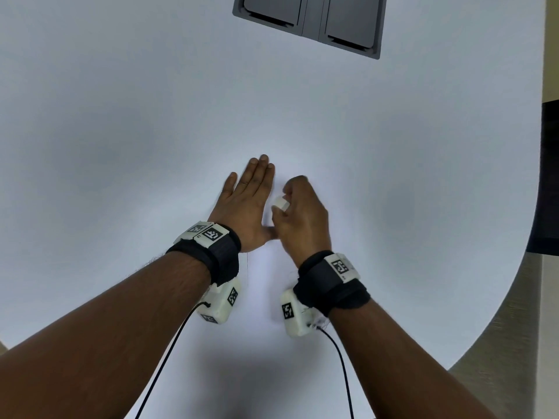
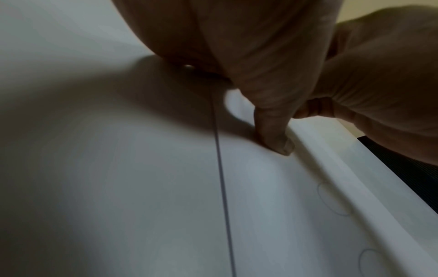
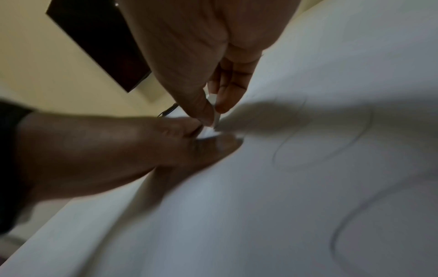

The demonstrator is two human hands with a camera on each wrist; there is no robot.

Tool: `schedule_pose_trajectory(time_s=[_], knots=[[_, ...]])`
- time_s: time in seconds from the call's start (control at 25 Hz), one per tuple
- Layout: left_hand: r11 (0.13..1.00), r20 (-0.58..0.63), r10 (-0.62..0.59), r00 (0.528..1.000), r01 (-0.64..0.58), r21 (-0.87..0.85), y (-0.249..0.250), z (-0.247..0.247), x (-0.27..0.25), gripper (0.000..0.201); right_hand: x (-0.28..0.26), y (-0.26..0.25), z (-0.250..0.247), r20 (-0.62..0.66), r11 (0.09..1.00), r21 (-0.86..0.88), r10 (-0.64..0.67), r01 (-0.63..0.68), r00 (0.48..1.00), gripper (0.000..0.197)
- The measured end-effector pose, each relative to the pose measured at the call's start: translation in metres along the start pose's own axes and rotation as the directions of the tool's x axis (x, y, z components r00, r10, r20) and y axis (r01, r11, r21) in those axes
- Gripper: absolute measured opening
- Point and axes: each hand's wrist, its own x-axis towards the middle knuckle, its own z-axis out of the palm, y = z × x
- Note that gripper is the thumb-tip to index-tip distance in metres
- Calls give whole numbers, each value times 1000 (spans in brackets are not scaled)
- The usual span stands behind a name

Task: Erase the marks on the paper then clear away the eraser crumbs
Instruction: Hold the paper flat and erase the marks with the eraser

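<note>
Head view: white table (image 1: 121, 116), left hand (image 1: 246, 204) flat, right hand (image 1: 298, 213) fingers around eraser (image 1: 280, 204).

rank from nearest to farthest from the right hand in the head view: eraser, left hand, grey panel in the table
1. eraser: pinched in the right hand itself.
2. left hand: flat on the paper, just to the left.
3. grey panel: at the table's far edge.

The left hand (image 1: 246, 204) lies flat, fingers straight and together, palm down. Just beside its thumb, the right hand (image 1: 299, 214) is curled, pinching a small white eraser (image 1: 280, 203).
</note>
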Motion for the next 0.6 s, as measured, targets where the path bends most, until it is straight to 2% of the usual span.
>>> schedule_pose_trajectory(time_s=[0.08,0.2,0.28,0.36,0.48,0.52,0.6], knots=[[1000,-2,-1,1000,1,5,1,0,0,119,3,3,0,-6,1000,-22,6,-6,1000,27],[1000,15,-15,1000,14,13,2,0,0,122,21,19,-20,-124,989,-68,124,-133,985,30],[1000,21,-23,999,23,17,2,-1,0,122,27,25,-29,-153,983,-80,154,-168,976,29],[1000,17,-18,1000,18,14,1,-1,0,122,21,18,-24,-124,991,-63,113,-122,986,29],[1000,6,-2,1000,2,1,0,0,0,118,-2,7,-2,21,997,-54,-58,59,998,26],[1000,7,-1,1000,1,-1,0,0,0,118,-5,10,0,34,993,-79,-87,90,996,25],[1000,12,-15,1000,15,4,1,-1,0,120,6,23,-9,-36,989,-136,-59,54,998,24]])
